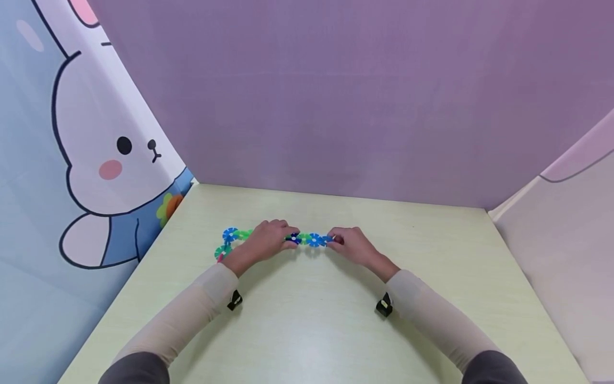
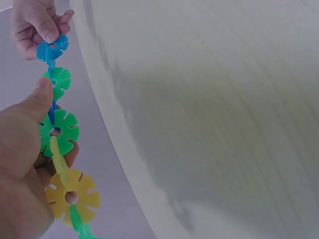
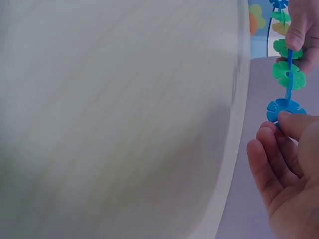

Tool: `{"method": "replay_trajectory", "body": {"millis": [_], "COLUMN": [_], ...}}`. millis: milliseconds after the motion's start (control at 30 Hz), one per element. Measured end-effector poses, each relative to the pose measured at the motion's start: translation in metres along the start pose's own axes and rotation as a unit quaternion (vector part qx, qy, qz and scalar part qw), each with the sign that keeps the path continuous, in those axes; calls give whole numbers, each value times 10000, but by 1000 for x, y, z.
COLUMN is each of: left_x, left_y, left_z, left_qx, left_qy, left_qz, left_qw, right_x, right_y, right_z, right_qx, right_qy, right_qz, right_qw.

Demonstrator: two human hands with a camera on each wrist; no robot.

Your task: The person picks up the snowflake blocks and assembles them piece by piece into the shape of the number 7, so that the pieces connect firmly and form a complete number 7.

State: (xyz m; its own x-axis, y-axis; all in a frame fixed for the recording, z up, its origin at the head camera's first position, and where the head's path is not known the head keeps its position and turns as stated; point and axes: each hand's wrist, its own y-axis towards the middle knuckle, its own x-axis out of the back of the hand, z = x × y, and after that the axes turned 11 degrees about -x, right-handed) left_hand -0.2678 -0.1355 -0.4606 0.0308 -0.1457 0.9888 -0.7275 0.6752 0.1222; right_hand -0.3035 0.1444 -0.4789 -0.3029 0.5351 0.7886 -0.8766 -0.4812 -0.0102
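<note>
A chain of interlocking plastic snowflake discs [image 1: 314, 240], blue, green and yellow, stretches between the two hands. My left hand [image 1: 268, 240] grips it part way along, near a dark blue disc [image 1: 293, 238]. At the chain's right end, my right hand [image 1: 355, 245] pinches a blue disc [image 3: 281, 107] between thumb and fingers. Between the hands, a green disc [image 3: 288, 75] shows in the right wrist view. Past the left hand, the chain carries on through a yellow disc [image 2: 84, 196] and bends toward me at a green disc [image 1: 223, 252]. The left forearm hides part of it.
The pale wooden table [image 1: 307, 320] lies under both arms. A purple panel [image 1: 336, 106] rises behind it, with a rabbit-print cloth [image 1: 110, 133] on the left and a pale cloth [image 1: 566, 240] on the right.
</note>
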Motion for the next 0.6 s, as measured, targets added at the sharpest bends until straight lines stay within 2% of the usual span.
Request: {"method": "replay_trajectory", "body": {"millis": [267,600], "left_x": [2,6], "left_y": [-1,4], "left_z": [-4,-10], "left_qx": [-42,-17], "left_qy": [-50,-50], "left_qz": [-31,5], "left_qw": [10000,10000], "right_x": [1,4], "right_y": [-1,-3], "right_z": [0,-1], "right_qx": [137,227], "right_qy": [-134,-31], "right_qz": [-145,-151], "right_qw": [9997,9996]}}
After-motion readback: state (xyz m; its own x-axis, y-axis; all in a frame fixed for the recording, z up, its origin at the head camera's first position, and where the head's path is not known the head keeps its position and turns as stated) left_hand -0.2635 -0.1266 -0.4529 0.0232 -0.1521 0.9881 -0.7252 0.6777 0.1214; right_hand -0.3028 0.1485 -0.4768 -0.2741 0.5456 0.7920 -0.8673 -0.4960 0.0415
